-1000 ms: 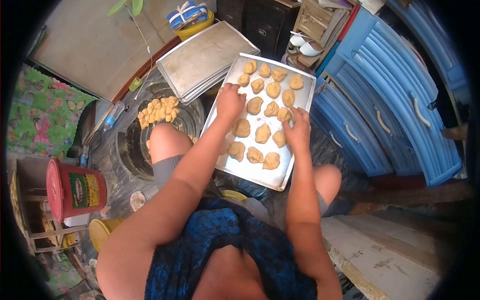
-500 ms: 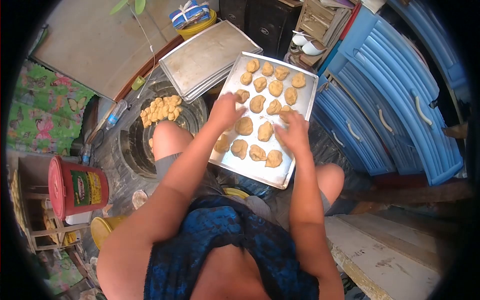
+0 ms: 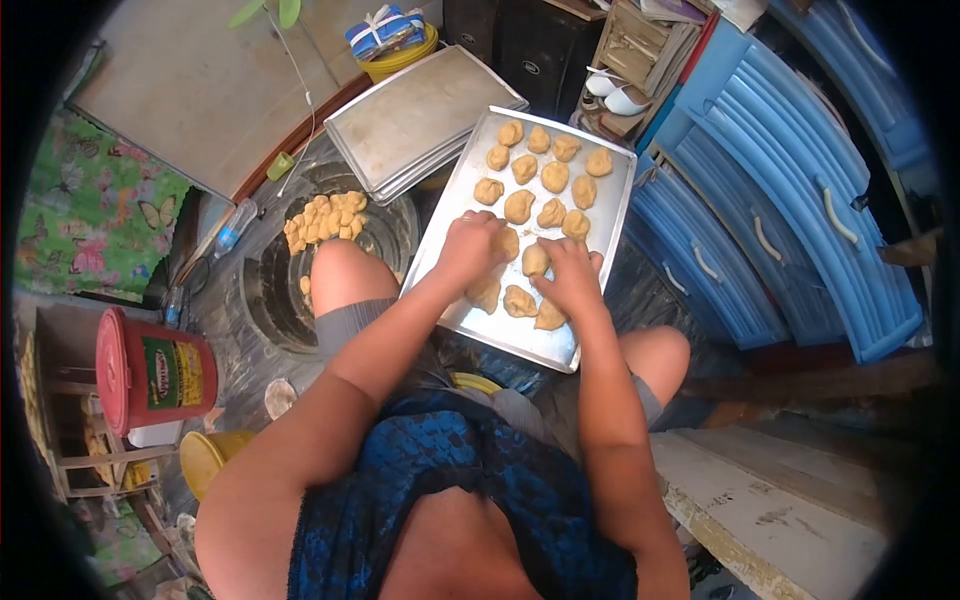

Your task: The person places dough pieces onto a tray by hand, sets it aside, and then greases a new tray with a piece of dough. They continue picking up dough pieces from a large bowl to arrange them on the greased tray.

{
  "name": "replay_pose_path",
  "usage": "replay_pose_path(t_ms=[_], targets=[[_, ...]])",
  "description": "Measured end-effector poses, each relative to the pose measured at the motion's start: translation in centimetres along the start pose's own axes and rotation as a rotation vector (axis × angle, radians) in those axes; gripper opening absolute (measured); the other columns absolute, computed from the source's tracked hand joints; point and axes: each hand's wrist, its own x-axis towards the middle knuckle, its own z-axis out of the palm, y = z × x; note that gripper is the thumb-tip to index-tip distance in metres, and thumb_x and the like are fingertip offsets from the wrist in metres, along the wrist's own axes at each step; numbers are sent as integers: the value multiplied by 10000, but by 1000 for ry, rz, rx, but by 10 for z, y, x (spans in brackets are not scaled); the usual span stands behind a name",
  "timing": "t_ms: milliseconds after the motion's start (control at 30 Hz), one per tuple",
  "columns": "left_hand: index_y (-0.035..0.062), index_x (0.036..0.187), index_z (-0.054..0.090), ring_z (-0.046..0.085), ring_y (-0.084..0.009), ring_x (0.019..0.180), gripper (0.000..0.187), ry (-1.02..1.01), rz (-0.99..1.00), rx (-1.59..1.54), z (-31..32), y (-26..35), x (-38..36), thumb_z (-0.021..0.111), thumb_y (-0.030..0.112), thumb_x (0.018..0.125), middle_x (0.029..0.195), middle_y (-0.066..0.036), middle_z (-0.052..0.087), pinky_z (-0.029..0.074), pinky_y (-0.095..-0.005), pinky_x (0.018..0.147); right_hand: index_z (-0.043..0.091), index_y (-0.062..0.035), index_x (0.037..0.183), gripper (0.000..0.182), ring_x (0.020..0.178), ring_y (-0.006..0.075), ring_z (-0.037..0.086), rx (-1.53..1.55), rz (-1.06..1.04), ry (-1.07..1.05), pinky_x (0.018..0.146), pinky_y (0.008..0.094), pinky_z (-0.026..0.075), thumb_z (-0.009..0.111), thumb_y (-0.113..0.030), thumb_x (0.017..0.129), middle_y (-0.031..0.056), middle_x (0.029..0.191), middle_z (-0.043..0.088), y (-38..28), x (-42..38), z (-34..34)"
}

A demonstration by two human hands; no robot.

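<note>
- a metal tray (image 3: pixel 610 205) is seen in the upper centre of the frame, tilted in the view, its near edge reaching between the person's bared knees.
- lumps of dough (image 3: pixel 554 177) are spread over the tray in loose rows, well inside its raised rim; the lumps at its lower end are partly covered by the hands.
- the left hand (image 3: pixel 472 250) is placed over the lower left part of the tray, palm down; its grip is part closed, with the fingers curled against one lump (image 3: pixel 508 243), though whether it is firmly held cannot be told.
- the right hand (image 3: pixel 570 278) is placed near the tray's right edge; its grip is part open, with thumb and fingers bent about another lump (image 3: pixel 535 260), which is touched at its right side.
- a stack of trays (image 3: pixel 425 115) is seen just beyond, at the upper centre-left, its corner set close to the dark round basin (image 3: pixel 268 310).
- a heap of smaller dough pieces (image 3: pixel 326 220) is kept in the basin, left of centre and partly hidden by the left knee.
- a red bucket (image 3: pixel 152 370) is seen at the lower left, and blue drawers (image 3: pixel 790 200) are ranged along the upper right.
</note>
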Motion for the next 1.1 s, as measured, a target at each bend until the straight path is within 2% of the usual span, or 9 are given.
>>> replay_pose_path(t_ms=[167,233,300,433,600,667,767,933,1100], targets=[[42,1099,588,570,-331,927,468,188,-205,60,-16,-26,-10,701,163,662,993,-170,605,457,-397,820,563,-133,1165,571,1093,273,454,115,87,12,918,386,302,742,-237,633,89,1118,523,12,-13,-19],[21,1045,598,568,-343,943,413,-26,-359,-185,-15,-36,-11,701,179,677,1011,-182,588,458,-403,812,563,-128,1160,573,1100,278,462,105,103,-4,906,397,328,747,-229,627,93,1128,517,17,-15,-23],[7,1052,585,571,-360,941,399,-33,-355,-191,-10,-40,-9,680,166,699,1020,-204,580,457,-396,827,561,-125,1159,571,1107,283,468,113,157,-39,906,412,348,747,-226,629,93,1124,519,21,-17,-26],[13,1048,588,569,-352,936,370,30,-307,-158,-1,-39,-2,664,152,714,998,-203,581,455,-398,825,586,-88,1099,508,1048,303,506,169,120,11,877,381,408,744,-219,635,118,1099,527,28,-20,-18],[19,1013,606,551,-341,951,345,161,-249,-17,-14,-17,-17,666,177,713,973,-181,586,443,-412,827,599,-85,1073,441,985,290,508,167,10,45,860,389,379,717,-233,675,106,1024,551,16,-22,-15],[32,1006,611,535,-342,949,364,-52,-144,-14,-25,-6,-35,674,233,708,948,-159,592,437,-425,814,617,-99,1005,377,947,272,516,108,-51,-53,835,390,373,705,-276,685,92,921,600,-2,-28,-13],[61,982,632,550,-318,930,374,-147,10,94,-16,11,-60,698,270,679,899,-130,614,423,-401,808,612,-104,996,372,927,253,522,61,-163,-50,821,380,364,698,-292,687,84,892,618,-24,-39,0],[85,993,626,592,-275,857,303,-142,84,87,16,7,-68,635,139,695,920,-104,626,406,-415,792,592,-108,917,238,822,245,555,-79,-50,4,789,387,343,642,-216,711,76,742,634,-39,-39,23],[89,996,625,561,-274,940,320,-59,92,69,8,15,-74,651,156,685,943,-70,626,397,-405,807,608,-114,948,243,831,242,555,-38,17,-114,811,402,321,632,-200,721,70,754,637,-46,-48,4]])
